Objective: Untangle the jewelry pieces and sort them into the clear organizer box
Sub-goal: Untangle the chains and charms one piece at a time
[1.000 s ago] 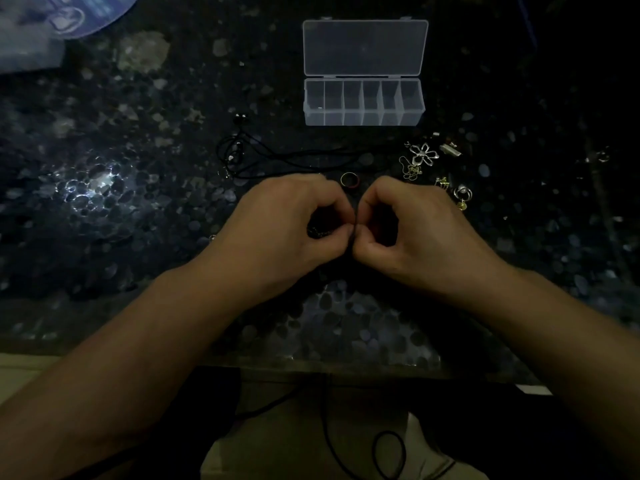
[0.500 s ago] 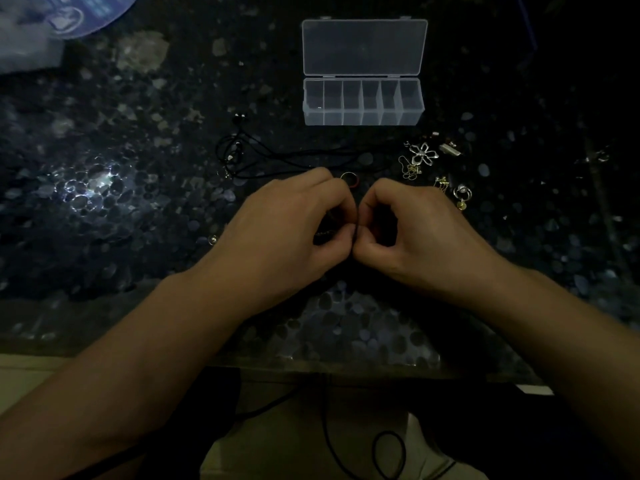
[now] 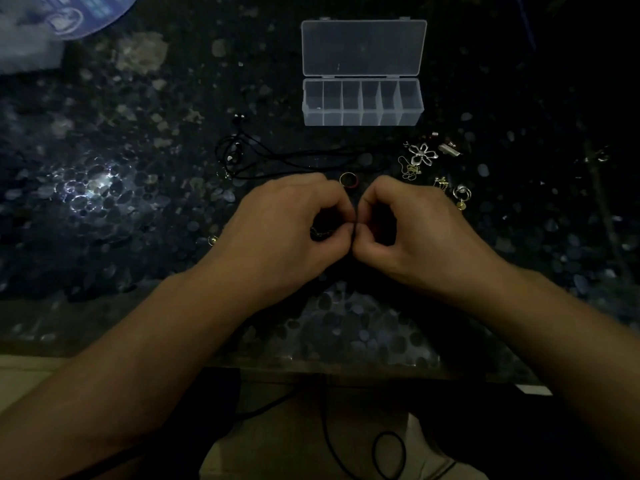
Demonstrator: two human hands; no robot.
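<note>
The dark chain (image 3: 320,233) you are working on sits bunched in your left hand (image 3: 294,223), and a very short stretch of it crosses to your right hand (image 3: 408,226). Both hands pinch it between thumb and forefinger, tips almost touching over the counter (image 3: 104,209), so the piece's long axis runs left to right between them. That short gap is what the next pull depends on, in my judgement: drawing the hands apart along that line should open the knot, and the left hand, holding the bulk, is the one to feed slack.

Just beyond your knuckles lies a ring (image 3: 348,179) with a red edge, close enough to be knocked. Further out, a black cord necklace (image 3: 277,159) sprawls left of center. To the right, a silver flower pendant (image 3: 423,154), a fine gold chain (image 3: 410,169) and a round earring (image 3: 462,195) lie loose, apart from each other. One small gold piece (image 3: 212,240) sits alone beside your left wrist.

The clear organizer box (image 3: 363,102) stands open at the far side, well apart from your hands, its lid (image 3: 363,46) laid back. I count 6 compartments across and see nothing in them. The path to it crosses the cord and ring.
</note>
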